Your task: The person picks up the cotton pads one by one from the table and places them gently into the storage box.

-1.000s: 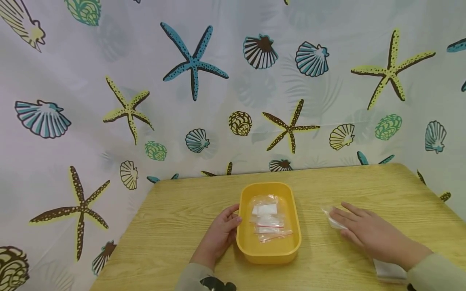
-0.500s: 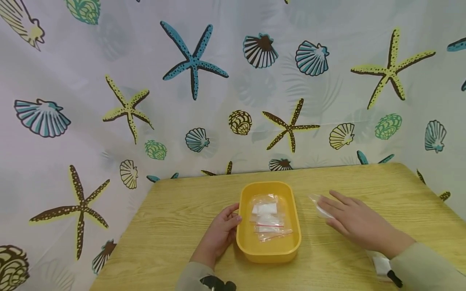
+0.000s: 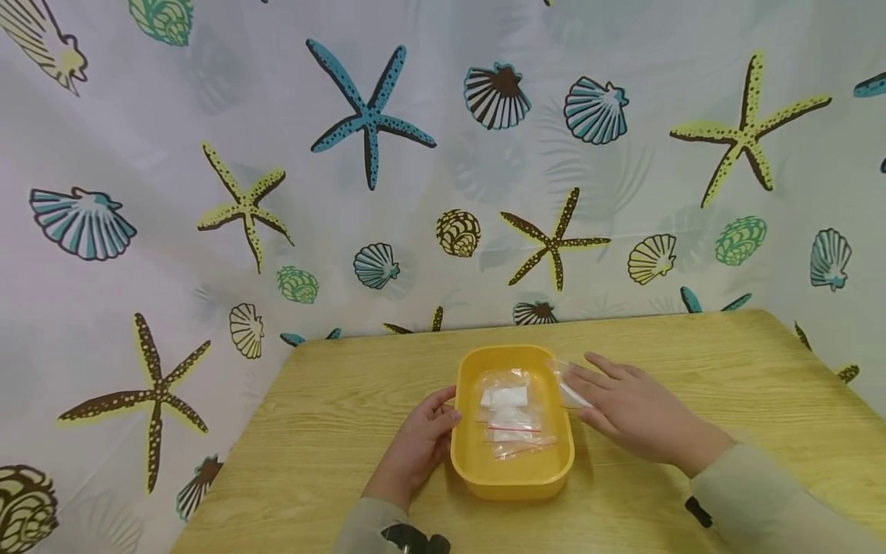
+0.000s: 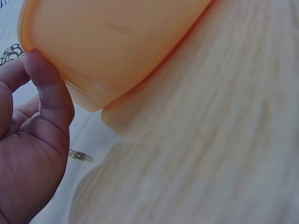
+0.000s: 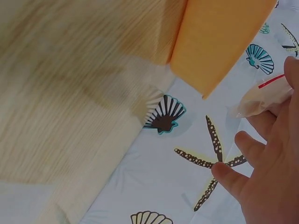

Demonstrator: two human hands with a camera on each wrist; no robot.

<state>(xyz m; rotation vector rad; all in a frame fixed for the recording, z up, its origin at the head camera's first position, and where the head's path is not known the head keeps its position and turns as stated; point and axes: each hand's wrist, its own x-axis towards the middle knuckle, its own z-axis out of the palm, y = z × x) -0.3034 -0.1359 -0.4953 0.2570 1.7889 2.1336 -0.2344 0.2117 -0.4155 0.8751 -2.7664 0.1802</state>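
A yellow plastic tub (image 3: 514, 490) stands on the wooden table, with several small clear zip bags (image 3: 511, 419) holding white contents overlapped inside it. My left hand (image 3: 414, 446) grips the tub's left side; in the left wrist view its thumb (image 4: 46, 79) lies at the rim. At the opposite side, my right hand (image 3: 640, 412) pinches another small zip bag (image 3: 571, 392) whose edge overlaps the tub's right rim. The right wrist view shows this bag's red seal strip (image 5: 271, 81) and white contents between thumb and fingers, with the other fingers spread.
The wooden table (image 3: 332, 415) reaches back to a white curtain (image 3: 429, 169) printed with starfish and shells, which also hangs along both sides. The right sleeve (image 3: 754, 492) covers part of the table's right front.
My right hand has carried the zip bag leftward across the table to the tub's right rim. A white packet seen earlier under the right forearm is now hidden. The left hand stays put.
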